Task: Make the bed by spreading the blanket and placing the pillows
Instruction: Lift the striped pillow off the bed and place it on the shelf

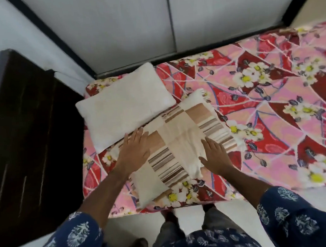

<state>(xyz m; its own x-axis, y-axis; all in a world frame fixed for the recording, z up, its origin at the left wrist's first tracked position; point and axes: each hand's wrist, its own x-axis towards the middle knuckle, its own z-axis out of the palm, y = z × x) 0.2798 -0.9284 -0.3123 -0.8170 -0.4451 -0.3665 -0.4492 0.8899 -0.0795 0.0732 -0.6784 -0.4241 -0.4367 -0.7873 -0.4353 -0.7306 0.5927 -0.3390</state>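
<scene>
A pink and red floral blanket [262, 105] lies spread flat over the bed. At the bed's left end rests a plain white pillow [124, 104]. Beside it, nearer to me, lies a beige patchwork pillow [180, 139] with brown stripes, its far edge touching the white one. My left hand [135, 150] rests flat on the patchwork pillow's left side, fingers spread. On the pillow's right side my right hand [215, 156] lies flat too, fingers apart. Neither hand grips anything.
A dark wooden headboard [29, 143] stands at the left end of the bed. Grey wall panels [133, 26] run along the far side. White floor [190, 215] shows below the bed's near edge, with my legs and blue patterned sleeves.
</scene>
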